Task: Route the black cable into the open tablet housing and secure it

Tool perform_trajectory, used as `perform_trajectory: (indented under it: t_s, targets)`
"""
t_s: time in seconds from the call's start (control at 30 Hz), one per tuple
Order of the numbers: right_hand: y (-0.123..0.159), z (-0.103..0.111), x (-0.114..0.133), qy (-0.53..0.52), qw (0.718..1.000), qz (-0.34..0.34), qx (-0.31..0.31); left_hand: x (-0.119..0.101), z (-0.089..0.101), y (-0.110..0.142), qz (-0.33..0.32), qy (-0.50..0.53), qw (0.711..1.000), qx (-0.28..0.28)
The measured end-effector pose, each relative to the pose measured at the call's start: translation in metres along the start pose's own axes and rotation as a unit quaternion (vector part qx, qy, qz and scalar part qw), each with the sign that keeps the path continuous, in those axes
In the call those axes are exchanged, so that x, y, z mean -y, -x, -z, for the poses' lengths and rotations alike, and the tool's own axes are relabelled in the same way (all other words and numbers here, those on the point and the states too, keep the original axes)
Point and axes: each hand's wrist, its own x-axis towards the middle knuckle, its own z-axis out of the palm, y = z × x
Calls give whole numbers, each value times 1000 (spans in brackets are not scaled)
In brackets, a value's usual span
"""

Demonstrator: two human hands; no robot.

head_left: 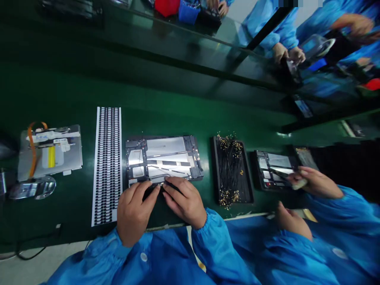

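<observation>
An opened tablet [168, 146] lies flat on the green bench, its silver battery panels and dark frame exposed. At its near edge, my left hand [135, 209] has fingers curled and its fingertips pressed to the frame. Close beside it, my right hand [187, 202] grips the same edge with thumb and fingers bent together. A thin dark cable [169, 176] curves by the right fingertips; whether they pinch it is hidden. Left of the tablet lies a white sheet [107, 166] with rows of small black stickers.
A black tray [249, 190] of thin black cables with gold ends sits to the right. Beyond it, a co-worker's hands [320, 182] work over another opened tablet [277, 160]. A silver panel with an orange ribbon [67, 152] lies far left. A shelf runs along the back.
</observation>
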Motion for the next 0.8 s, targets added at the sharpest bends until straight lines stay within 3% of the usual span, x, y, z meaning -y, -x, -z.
perform_trajectory:
  t_s: [0.1, 0.23, 0.4, 0.47, 0.57, 0.67, 0.8]
  targets:
    - [4, -3, 0, 7, 1000, 6, 9, -1, 20, 8, 16, 13, 1000, 17]
    - [12, -1, 6, 27, 999, -4, 28, 11, 60, 34, 61, 24, 998, 20]
    - [18, -11, 56, -43, 998, -9, -33, 36, 102, 83, 182, 23, 983, -15]
    - [14, -27, 81, -94, 995, -31, -11, 42, 104, 97, 194, 10, 981, -17]
    - [1, -57, 102, -82, 996, -28, 35, 49, 93, 100, 151, 4, 988, 7]
    - [-13, -80, 105, -24, 997, -26, 66, 57, 76, 90, 101, 15, 994, 41]
    - [-24, -89, 107, 53, 994, -47, 87, 69, 66, 83, 67, 33, 993, 90]
